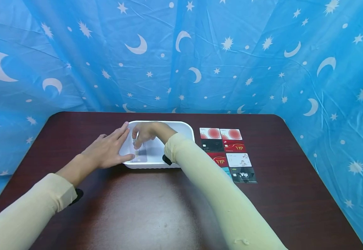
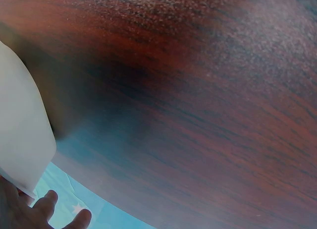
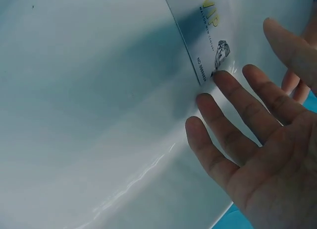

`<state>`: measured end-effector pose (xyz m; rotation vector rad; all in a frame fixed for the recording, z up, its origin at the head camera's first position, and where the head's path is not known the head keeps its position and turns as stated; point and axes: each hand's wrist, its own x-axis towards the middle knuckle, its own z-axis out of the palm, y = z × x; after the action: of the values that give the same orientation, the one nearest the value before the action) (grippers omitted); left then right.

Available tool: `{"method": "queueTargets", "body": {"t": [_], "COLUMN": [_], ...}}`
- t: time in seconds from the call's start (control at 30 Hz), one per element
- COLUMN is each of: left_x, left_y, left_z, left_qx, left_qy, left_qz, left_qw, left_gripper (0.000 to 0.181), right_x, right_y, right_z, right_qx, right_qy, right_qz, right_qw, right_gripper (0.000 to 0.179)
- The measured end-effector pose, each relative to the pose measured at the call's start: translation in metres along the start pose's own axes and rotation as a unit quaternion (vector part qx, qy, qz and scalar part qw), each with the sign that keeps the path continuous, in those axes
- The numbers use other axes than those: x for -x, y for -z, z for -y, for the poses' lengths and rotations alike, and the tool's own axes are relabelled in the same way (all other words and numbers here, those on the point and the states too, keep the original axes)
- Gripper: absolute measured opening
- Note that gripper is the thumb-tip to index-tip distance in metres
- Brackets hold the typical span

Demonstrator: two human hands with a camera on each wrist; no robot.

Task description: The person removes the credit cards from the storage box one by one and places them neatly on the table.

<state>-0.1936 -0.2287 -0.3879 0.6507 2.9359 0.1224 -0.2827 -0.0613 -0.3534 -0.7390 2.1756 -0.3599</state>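
A white plastic tray [image 1: 156, 166] stands near the far side of the table. My left hand [image 1: 107, 149] rests along its left rim, fingers straight and spread. In the left wrist view its fingertips [image 2: 44, 204] show at the lower left, beside the tray's outer wall [image 2: 22, 110]. My right hand [image 1: 147, 132] reaches down into the tray, fingers loosely bent. The right wrist view shows that hand's fingers spread, with fingertips [image 3: 225, 80] right at the lower end of a pale VIP card [image 3: 195, 35] lying inside. Nothing is gripped by either hand.
Right of the tray, several cards lie in two columns on the dark wood table [image 1: 294, 194]: red-dotted white ones [image 1: 230, 134], a red VIP card [image 1: 234, 146], a white card [image 1: 238, 160] and a black Vip card [image 1: 244, 175]. A blue curtain [image 1: 200, 52] hangs behind.
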Motion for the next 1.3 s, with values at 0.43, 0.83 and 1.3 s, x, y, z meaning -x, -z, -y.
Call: {"method": "queueTargets", "body": {"t": [0.43, 0.83, 1.3], "left_x": [0.0, 0.0, 0.0], "left_y": [0.001, -0.001, 0.0], "left_z": [0.0, 0.001, -0.001], "left_qx": [-0.002, -0.004, -0.004], "left_qy": [-0.004, -0.002, 0.006], "left_qz": [0.001, 0.0, 0.002], "left_qw": [1.0, 1.0, 1.0], "left_gripper": [0.096, 0.098, 0.1], "right_x": [0.002, 0.003, 0.01], "right_y": [0.001, 0.0, 0.002], "right_z": [0.001, 0.0, 0.003], "right_qx": [-0.011, -0.001, -0.013], "right_qy": [-0.024, -0.028, -0.013], "right_qz": [0.02, 0.019, -0.014], "right_qw": [0.9994, 0.9994, 0.9997], "right_gripper": [0.047, 0.044, 0.034]}}
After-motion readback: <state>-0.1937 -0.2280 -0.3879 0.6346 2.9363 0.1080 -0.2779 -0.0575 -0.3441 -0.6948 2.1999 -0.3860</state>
